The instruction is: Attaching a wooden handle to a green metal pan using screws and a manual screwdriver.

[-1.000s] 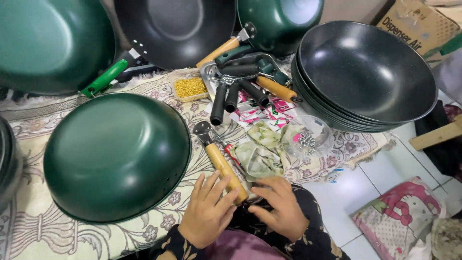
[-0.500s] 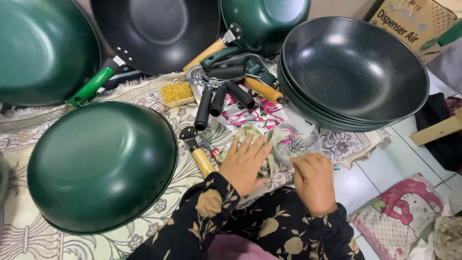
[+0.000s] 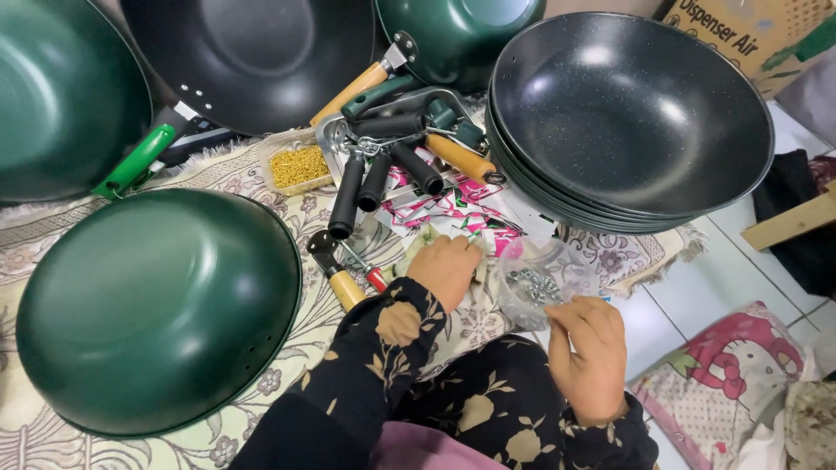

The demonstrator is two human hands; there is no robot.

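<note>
Sitting over the patterned mat (image 3: pixel 261 187) on the floor, the right hand (image 3: pixel 588 357) is pinching the edge of a clear plastic bag of small metal fasteners (image 3: pixel 535 283) just right of the upturned green wok (image 3: pixel 157 309), while the left hand (image 3: pixel 448 265) is lying fingers-down on crumpled wrapping between wok and bag, gripping nothing that I can tell. Risk, as a judgement: the thin bag is hanging from a loose pinch, so it could be tipping and spilling fasteners into the mat's pile. Count: three green woks in view, one black wok behind, one stack of black woks (image 3: pixel 631 113) beyond the bag, one tray of handles (image 3: pixel 396 152), one tub of gold bits (image 3: pixel 298 165).
</note>
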